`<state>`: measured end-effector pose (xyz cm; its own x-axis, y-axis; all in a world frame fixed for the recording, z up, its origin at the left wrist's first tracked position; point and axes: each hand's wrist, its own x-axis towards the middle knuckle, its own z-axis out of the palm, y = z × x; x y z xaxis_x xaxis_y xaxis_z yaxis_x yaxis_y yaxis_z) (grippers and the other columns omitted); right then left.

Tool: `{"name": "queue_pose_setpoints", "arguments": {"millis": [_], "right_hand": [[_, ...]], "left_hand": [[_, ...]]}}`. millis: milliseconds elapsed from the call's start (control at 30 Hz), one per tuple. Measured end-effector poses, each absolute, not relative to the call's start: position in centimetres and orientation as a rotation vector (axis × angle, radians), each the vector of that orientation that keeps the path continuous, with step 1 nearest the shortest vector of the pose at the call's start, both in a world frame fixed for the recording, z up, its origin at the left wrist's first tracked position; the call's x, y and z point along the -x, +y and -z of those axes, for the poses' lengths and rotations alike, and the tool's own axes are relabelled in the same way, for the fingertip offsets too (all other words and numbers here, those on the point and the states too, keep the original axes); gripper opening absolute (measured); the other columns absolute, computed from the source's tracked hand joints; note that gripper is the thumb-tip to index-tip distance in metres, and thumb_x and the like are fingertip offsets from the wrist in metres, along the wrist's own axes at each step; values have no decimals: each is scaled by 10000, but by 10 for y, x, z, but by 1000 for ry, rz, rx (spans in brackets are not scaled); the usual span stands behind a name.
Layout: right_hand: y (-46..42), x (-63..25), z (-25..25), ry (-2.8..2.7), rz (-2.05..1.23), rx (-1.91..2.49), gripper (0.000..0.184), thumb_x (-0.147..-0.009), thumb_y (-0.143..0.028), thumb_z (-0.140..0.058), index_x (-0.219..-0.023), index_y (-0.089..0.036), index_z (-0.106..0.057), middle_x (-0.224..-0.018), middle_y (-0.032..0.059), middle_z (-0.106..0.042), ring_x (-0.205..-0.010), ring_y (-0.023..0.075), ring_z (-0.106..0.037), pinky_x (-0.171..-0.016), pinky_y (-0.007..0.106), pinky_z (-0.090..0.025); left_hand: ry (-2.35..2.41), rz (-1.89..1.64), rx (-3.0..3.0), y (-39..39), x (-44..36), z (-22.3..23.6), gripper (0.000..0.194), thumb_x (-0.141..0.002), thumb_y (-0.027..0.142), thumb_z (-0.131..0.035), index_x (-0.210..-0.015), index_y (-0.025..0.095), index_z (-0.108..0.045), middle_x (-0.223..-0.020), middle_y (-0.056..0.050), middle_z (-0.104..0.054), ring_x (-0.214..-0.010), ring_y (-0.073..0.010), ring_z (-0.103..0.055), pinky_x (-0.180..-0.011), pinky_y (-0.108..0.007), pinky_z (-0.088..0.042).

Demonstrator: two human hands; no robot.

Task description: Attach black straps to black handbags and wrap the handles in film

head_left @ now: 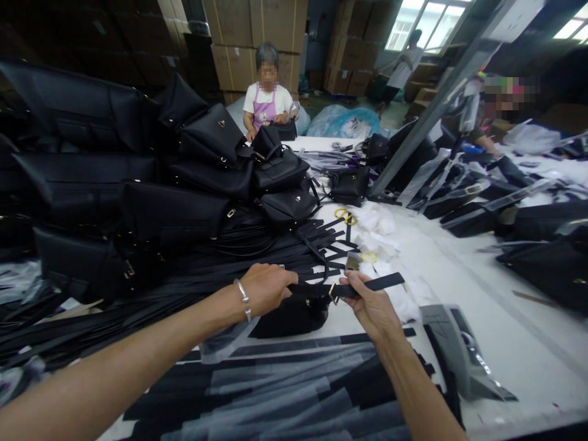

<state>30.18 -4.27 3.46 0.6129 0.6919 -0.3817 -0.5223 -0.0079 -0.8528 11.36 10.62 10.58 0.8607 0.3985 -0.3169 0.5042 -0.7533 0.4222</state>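
Table (482, 275): white — black bags (184, 208) heap up on its left side.
Small bag (287, 321): black, just under the hands.
Strap (388, 282): black, stretched between both hands.
Left hand (266, 289): pinches the strap.
Right hand (371, 301): pinches it too — near one end.
Buckle (334, 294): gold, on the strap, beside the right hand.

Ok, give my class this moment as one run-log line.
Left hand: holding black strap | Right hand: pinching strap beside gold buckle | Nearby: black bag | Opposite: person in purple apron

Left hand (266, 289) knuckles-up, right hand (373, 309) thumb-up, both in tight grips.
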Motion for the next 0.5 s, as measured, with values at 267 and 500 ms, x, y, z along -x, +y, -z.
{"name": "queue_pose_setpoints", "arguments": {"millis": [267, 500], "right_hand": [[-57, -287, -37, -435, -885, 1352, 231, -614, -314, -817, -741, -171, -687, -730, 13, -665, -709, 173, -623, -735, 348, -531], [-61, -282, -51, -331, -1046, 1189, 270, -701, -347, -764, -660, -184, -554, -763, 12, -690, -728, 191, -670, -728, 408, -574]], "left_hand": [[420, 330, -2032, 106, -124, -96, 202, -837, 225, -465, -791, 212, -661, -598, 35, -626, -575, -110, -541, -549, -195, -355], [206, 441, -1614, 120, -135, -78, 156, -844, 264, -524, -789, 164, -630, -548, 32, -593, -539, -104, -552, -609, -209, -427]]}}
